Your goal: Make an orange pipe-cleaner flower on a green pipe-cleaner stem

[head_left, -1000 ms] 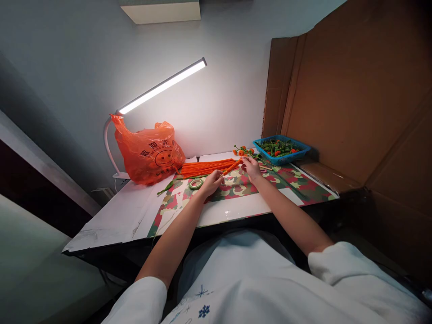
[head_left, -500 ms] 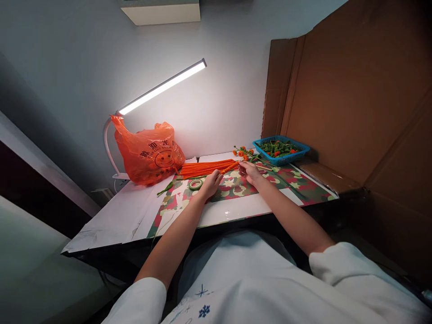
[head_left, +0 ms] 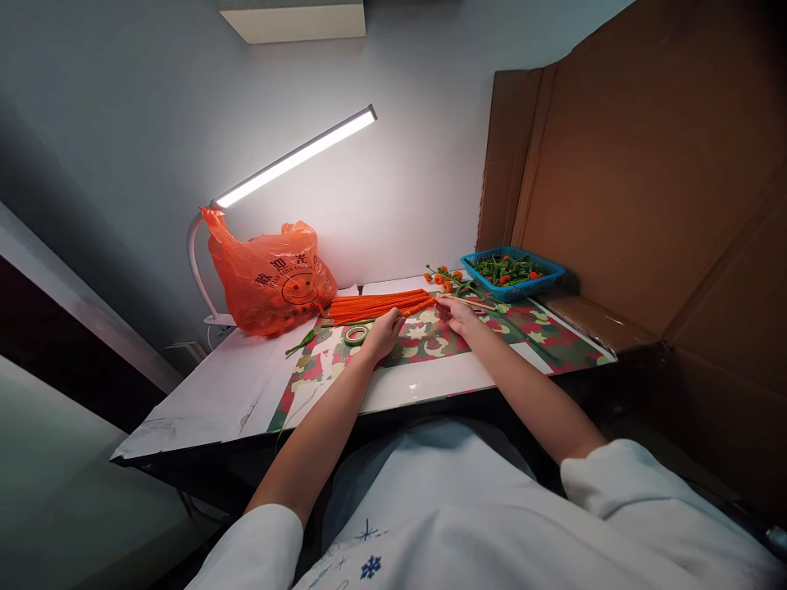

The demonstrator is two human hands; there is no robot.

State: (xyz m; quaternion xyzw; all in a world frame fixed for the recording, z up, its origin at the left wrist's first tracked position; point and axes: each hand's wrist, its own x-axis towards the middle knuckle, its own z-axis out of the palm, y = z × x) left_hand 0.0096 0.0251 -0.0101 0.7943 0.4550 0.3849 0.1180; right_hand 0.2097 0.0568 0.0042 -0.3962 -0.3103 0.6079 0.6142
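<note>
Between my two hands stretches an orange chenille stem (head_left: 419,308), coiled into a spiral. My left hand (head_left: 384,334) is closed in a pinch on its left end. At the other end, my right hand (head_left: 453,314) has its fingertips pressed together on the coil, and a thin wooden stick (head_left: 476,303) runs out to the right behind it. Whether the stick passes inside the coil is hidden. Behind my left hand lies a bundle of straight orange chenille stems (head_left: 369,306). A roll of green tape (head_left: 356,342) rests left of that hand.
A folded green stem (head_left: 300,342) lies farther left. Orange flowers with green stems (head_left: 448,286) lie beside a blue basket (head_left: 522,288) of green and orange pieces. An orange plastic bag (head_left: 270,283) stands under a lit lamp (head_left: 301,156). Cardboard (head_left: 639,188) walls the right side.
Both hands stay nearly in place. My right fingers have shifted slightly on the coil, and more of the wooden stick shows behind them.
</note>
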